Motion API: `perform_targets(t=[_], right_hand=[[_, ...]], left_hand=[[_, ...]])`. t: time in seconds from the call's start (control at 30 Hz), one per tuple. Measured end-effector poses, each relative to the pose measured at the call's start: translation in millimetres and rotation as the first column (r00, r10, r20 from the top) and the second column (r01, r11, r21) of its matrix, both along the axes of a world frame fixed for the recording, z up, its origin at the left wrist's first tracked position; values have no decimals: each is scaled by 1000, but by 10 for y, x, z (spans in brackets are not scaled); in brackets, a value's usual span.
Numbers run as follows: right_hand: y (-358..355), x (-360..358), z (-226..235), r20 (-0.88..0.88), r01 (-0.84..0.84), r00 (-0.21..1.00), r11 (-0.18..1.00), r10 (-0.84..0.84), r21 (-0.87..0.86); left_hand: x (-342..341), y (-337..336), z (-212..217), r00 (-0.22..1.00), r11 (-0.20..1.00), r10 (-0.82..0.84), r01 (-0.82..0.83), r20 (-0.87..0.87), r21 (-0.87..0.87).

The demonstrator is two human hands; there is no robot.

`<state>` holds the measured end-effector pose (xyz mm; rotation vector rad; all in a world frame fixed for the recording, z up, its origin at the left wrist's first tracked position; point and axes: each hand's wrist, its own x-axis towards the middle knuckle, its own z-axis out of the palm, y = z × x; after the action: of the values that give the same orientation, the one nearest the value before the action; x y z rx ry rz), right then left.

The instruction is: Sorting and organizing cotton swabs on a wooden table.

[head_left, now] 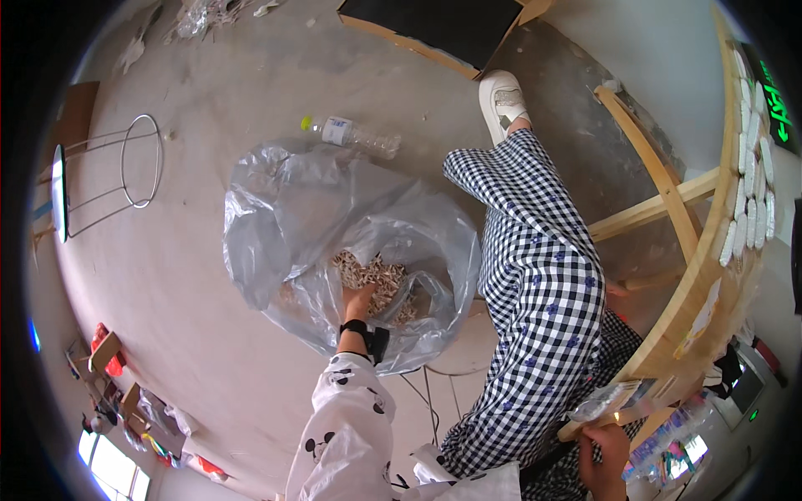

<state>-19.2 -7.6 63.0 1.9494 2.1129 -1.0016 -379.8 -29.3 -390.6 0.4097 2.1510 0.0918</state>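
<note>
Clear plastic bag (276, 200): mid-view, toward 9 o'clock; small brown pieces (384, 280) heaped inside. Left hand (359, 298): reaching into bag, fingers sunk among pieces; grip hidden from me, cannot tell. Right hand (603, 459): between 4 and 5 o'clock, fingers curled by edge of counter (660, 351); whether holding anything, cannot tell. Pale sticks (749, 188): rows laid on counter, toward 3 o'clock. Progress, my reckoning: reach made; none lifted clear, heap left in bag.

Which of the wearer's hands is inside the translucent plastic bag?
The left hand, with the black wrist device, among brownish pieces in the bag; the right hand is outside, by the wooden table's edge.
</note>
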Motion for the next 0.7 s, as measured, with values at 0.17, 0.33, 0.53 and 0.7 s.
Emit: perform_targets(t=[0.17, 0.33, 0.53, 0.7], right_hand=[[71, -7, 11, -19, -42, 999, 994, 44, 101], [-65, 26, -59, -51, 90, 995, 992, -85, 91], [-84, 25, 75, -33, 73, 997, 989, -69, 128], [-151, -121, 155, -138, 47, 990, 975, -17, 218]], left_hand=[[115, -317, -464, 990, 991, 114, -107, -83, 81], [-147, -659, -829, 969, 962, 246, -245, 7, 118], [365, -283, -281, 873, 869, 356, -441, 335, 227], [254, -394, 238, 937, 885, 330, -350, 118, 307]])
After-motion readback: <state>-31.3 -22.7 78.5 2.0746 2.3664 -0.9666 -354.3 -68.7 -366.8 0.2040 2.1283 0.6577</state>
